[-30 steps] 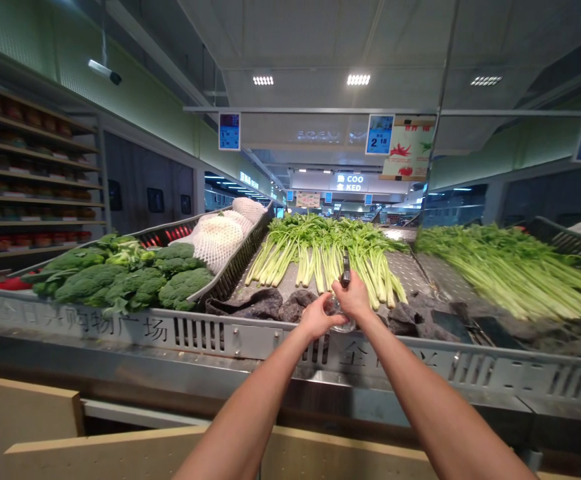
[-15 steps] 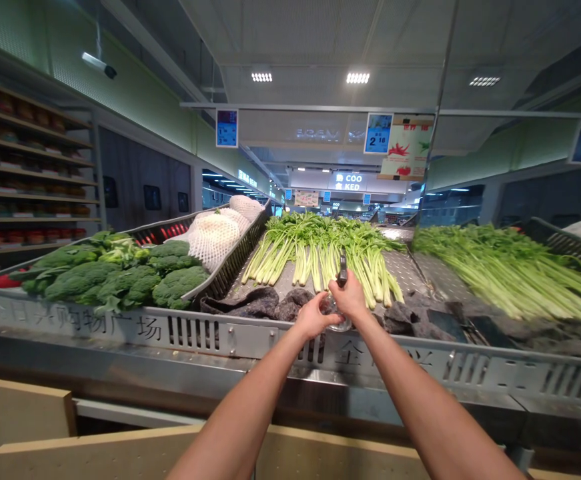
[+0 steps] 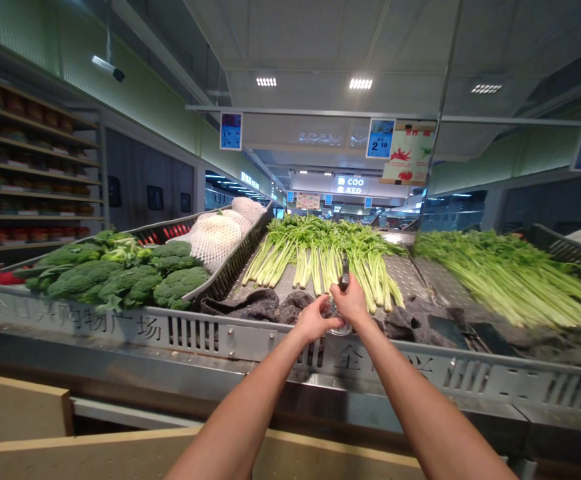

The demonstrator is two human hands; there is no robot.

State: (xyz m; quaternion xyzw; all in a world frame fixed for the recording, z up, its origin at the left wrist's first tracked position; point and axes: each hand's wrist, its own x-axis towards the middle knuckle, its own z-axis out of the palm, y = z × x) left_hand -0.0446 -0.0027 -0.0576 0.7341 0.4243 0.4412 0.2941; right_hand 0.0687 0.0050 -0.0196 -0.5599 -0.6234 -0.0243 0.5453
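The left hand grips the lower part of a clear bottle between thumb and fingers; the right hand is closed around its upper part, just below a dark nozzle; the bottle is held upright or nearly so over the front rail of the rack, with the celery beyond it. To hold it well, I would keep the left grip low and firm, so that any squeeze from the right does not tip the bottle; both wrists are best kept clear of the rail, and the nozzle turned towards the stalks, away from the body.

Both forearms are cut off by the lower edge; the hands cover most of the bottle, so how full it is cannot be told; the right fingertips are hidden, and whether one rests on a trigger I cannot tell; the dark cloth is partly lost behind the hands; the nozzle covers a few stalks, while the leaves hide the back of the rack; the celery at right looks like a reflection; the jars on the left-hand shelves are too dim to read.
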